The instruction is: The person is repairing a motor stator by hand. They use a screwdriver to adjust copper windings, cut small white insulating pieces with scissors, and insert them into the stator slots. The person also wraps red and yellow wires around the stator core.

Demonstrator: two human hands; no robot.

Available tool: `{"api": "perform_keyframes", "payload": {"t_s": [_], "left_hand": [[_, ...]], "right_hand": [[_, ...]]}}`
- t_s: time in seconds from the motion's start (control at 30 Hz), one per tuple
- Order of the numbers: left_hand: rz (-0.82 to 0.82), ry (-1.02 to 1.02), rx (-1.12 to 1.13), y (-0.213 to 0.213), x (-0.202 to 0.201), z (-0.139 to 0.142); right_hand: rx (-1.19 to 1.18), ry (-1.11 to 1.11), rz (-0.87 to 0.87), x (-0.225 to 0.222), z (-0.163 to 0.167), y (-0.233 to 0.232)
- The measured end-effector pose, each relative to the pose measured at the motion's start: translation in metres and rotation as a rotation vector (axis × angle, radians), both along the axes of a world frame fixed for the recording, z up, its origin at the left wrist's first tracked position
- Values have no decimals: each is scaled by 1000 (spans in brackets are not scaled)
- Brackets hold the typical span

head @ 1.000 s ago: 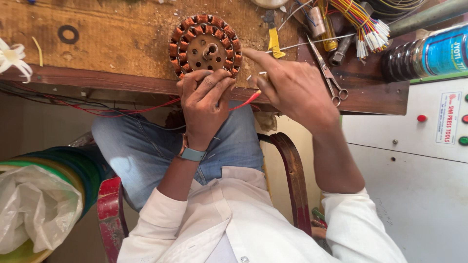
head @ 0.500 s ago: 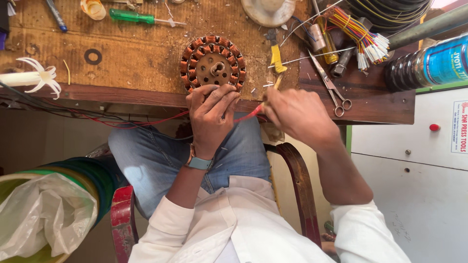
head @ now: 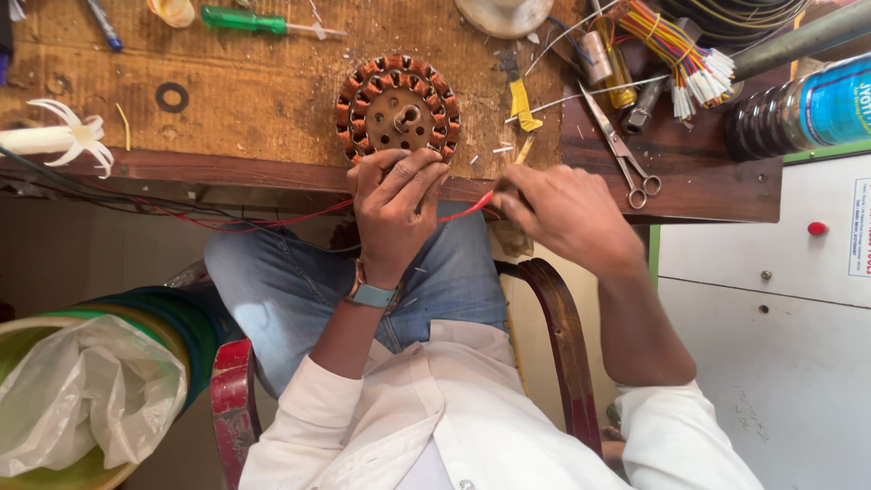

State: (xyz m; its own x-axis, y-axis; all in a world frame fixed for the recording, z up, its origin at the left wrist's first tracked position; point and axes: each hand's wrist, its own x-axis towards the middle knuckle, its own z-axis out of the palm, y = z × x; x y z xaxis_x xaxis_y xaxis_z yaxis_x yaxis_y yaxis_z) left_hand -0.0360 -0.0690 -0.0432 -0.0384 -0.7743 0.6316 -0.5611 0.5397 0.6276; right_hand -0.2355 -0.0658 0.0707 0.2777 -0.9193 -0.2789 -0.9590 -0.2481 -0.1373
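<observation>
The left hand point(head: 396, 207) presses its fingers closed on the near edge of the stator point(head: 397, 107), which lies at the bench point(head: 227, 100) edge, to steady it. The right hand point(head: 562, 213) pinches the red wire point(head: 463, 210), pulling it taut.

I see a copper-orange wound stator point(head: 396, 111), a red wire point(head: 467, 210), a green-handled screwdriver point(head: 243, 19) and a yellow-handled cutter point(head: 518, 92) on the brown bench point(head: 227, 100).
</observation>
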Motion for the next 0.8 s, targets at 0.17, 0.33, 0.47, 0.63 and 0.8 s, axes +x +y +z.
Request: {"api": "perform_keyframes", "payload": {"t_s": [0.17,0.33,0.47,0.63,0.8], "left_hand": [[-3,4,-10,1,-2,-4],[8,-4,-13,0,-1,-1],[-4,-5,-19,1,-1,1],[3,-10,-23,1,0,0],[10,-6,-36,0,-1,-1]], "right_hand": [[53,-498,-104,-16,5,4],[-309,-655,2,-6,-8,-17],[-287,-490,98,17,-33,-21],[-102,-608,-106,21,-43,-21],[-112,-615,-163,7,-42,-13]]}}
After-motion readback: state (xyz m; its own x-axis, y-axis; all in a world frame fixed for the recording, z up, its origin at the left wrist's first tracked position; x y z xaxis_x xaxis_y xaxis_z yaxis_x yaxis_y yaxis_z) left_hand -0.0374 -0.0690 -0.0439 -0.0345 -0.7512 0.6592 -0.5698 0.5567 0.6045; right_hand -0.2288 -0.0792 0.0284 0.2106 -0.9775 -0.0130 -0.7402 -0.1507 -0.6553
